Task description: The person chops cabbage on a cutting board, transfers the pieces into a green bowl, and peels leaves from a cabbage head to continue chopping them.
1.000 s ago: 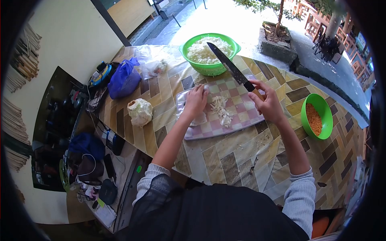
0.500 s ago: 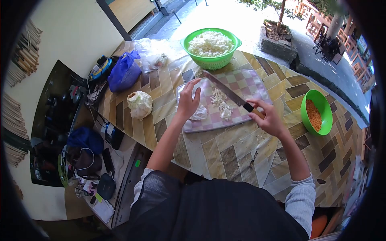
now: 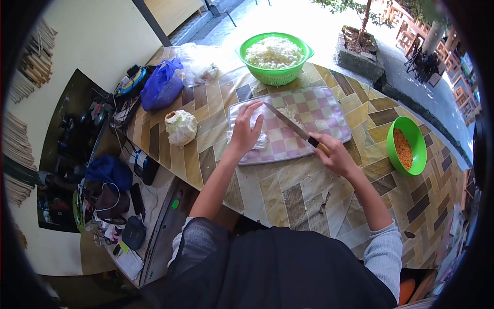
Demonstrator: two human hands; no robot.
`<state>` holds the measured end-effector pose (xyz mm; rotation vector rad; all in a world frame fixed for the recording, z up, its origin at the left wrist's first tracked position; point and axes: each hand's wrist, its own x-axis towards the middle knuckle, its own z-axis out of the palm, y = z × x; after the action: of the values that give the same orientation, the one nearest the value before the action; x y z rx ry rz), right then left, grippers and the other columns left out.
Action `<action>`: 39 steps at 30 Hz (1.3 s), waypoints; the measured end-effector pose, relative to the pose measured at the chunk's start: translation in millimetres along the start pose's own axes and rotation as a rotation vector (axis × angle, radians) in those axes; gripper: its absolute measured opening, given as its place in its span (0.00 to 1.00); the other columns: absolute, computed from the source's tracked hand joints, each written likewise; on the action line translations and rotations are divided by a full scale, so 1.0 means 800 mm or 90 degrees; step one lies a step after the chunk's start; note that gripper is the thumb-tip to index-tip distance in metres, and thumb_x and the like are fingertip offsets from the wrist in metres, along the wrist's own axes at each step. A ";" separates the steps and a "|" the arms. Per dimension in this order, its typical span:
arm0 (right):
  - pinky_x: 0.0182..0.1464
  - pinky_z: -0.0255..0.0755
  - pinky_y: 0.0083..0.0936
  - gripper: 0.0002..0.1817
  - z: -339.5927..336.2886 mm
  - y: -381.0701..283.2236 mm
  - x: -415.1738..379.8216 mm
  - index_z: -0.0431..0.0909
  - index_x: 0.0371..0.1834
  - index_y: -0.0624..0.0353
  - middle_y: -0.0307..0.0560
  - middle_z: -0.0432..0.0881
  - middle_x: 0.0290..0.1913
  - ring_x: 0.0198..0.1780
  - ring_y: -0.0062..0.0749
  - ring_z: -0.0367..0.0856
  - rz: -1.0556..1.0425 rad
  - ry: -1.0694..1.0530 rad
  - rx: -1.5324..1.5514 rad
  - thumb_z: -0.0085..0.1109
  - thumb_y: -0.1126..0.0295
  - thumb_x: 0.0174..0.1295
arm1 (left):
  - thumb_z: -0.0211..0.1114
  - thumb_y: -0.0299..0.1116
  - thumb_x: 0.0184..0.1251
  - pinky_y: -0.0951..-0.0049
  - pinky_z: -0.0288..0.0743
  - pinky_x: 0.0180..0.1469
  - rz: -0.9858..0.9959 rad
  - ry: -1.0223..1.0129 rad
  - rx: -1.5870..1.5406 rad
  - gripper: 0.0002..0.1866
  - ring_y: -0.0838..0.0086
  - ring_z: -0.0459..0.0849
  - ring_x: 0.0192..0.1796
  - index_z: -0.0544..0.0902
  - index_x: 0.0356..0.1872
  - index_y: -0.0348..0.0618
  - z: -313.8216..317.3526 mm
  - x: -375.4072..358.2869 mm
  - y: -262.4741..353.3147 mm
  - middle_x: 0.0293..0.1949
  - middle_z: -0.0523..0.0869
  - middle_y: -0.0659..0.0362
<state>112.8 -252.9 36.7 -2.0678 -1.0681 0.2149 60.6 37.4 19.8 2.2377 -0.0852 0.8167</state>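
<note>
My right hand (image 3: 333,154) is wrapped round the wooden handle of a long knife (image 3: 288,122), its blade slanting up and left over the checkered cutting board (image 3: 319,110). Some shredded white vegetable (image 3: 291,114) lies partly behind the blade. At the board's left part is my left hand (image 3: 247,127), its fingers apart and holding nothing, near the knife's tip. A whitish piece (image 3: 260,140) sits beside that hand on the board. Beyond the board stands a green colander (image 3: 275,75) heaped with white shreds (image 3: 274,53).
A cut cabbage head (image 3: 181,129) rests left of the board, with a blue bag (image 3: 160,88) and a clear plastic bag (image 3: 198,69) behind it. On the right is a green bowl (image 3: 421,149) of orange shreds (image 3: 403,149). The patterned table (image 3: 272,198) has scattered bits.
The shreds that lay down the board's middle are now gathered farther up, near the blade. The knife and my right hand have shifted slightly left and down.
</note>
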 end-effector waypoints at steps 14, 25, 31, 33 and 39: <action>0.57 0.72 0.34 0.25 -0.005 -0.004 0.001 0.72 0.63 0.61 0.59 0.82 0.50 0.54 0.50 0.81 0.072 0.082 0.094 0.58 0.78 0.60 | 0.63 0.35 0.64 0.55 0.61 0.69 -0.062 -0.120 0.055 0.30 0.51 0.68 0.68 0.67 0.66 0.36 0.039 -0.020 0.022 0.65 0.71 0.45; 0.36 0.75 0.27 0.23 0.027 0.023 -0.005 0.72 0.62 0.63 0.55 0.84 0.42 0.29 0.31 0.82 0.215 0.141 0.172 0.56 0.75 0.63 | 0.47 0.59 0.71 0.44 0.33 0.76 -0.153 -0.240 0.291 0.46 0.53 0.46 0.79 0.50 0.73 0.25 0.106 -0.030 0.033 0.76 0.50 0.40; 0.16 0.68 0.23 0.22 0.048 0.001 -0.013 0.70 0.63 0.64 0.48 0.80 0.32 0.16 0.20 0.73 0.223 0.129 0.278 0.55 0.75 0.65 | 0.45 0.54 0.74 0.41 0.32 0.75 -0.151 -0.243 0.283 0.41 0.55 0.44 0.79 0.50 0.73 0.27 0.108 -0.031 0.030 0.76 0.48 0.41; 0.14 0.67 0.23 0.22 0.051 -0.007 -0.015 0.70 0.64 0.64 0.47 0.79 0.31 0.16 0.19 0.72 0.264 0.115 0.349 0.55 0.76 0.66 | 0.44 0.52 0.74 0.41 0.32 0.75 -0.149 -0.242 0.280 0.40 0.54 0.44 0.79 0.50 0.73 0.28 0.108 -0.031 0.029 0.76 0.48 0.42; 0.13 0.67 0.22 0.24 0.060 -0.006 -0.022 0.67 0.66 0.62 0.44 0.77 0.29 0.15 0.19 0.70 0.283 0.110 0.464 0.54 0.75 0.67 | 0.43 0.52 0.75 0.40 0.31 0.75 -0.153 -0.246 0.267 0.39 0.54 0.44 0.79 0.48 0.74 0.29 0.107 -0.031 0.029 0.77 0.48 0.42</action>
<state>76.3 -237.4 3.7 -1.5786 -0.3242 0.5467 79.7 -41.4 -24.7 2.7107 0.1867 0.2794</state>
